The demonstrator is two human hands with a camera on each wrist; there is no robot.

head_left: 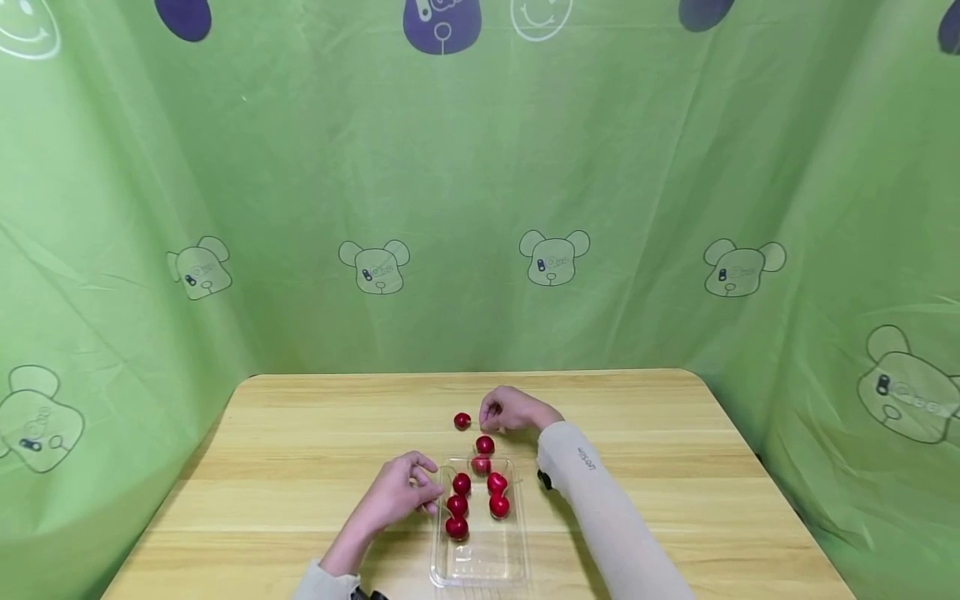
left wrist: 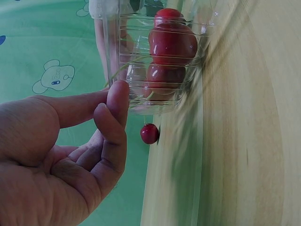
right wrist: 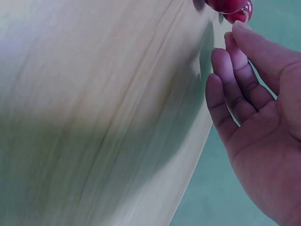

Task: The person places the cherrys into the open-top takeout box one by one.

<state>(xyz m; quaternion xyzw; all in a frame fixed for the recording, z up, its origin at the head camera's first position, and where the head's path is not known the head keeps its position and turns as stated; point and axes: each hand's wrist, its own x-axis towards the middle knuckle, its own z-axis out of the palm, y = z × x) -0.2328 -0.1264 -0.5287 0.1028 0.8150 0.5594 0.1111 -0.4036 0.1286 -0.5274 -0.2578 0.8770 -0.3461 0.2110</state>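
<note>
A clear plastic tray (head_left: 480,567) lies near the table's front edge with several red cherries (head_left: 457,505) in its far half. Two more cherries lie on the wood beyond it, one (head_left: 462,421) further back and one (head_left: 485,444) close to the tray's far rim. My left hand (head_left: 427,487) rests at the tray's left wall, and in the left wrist view its thumb and forefinger (left wrist: 115,101) touch the clear wall (left wrist: 127,56). My right hand (head_left: 491,414) hovers over the table beside the far cherry. Its fingers (right wrist: 230,47) are relaxed and hold nothing, with a fingertip close to a cherry (right wrist: 237,14).
The wooden table (head_left: 300,450) is enclosed by green printed cloth (head_left: 480,208) at the back and on both sides. A loose cherry (left wrist: 149,133) shows beyond the tray in the left wrist view. The tray's near half holds no cherries.
</note>
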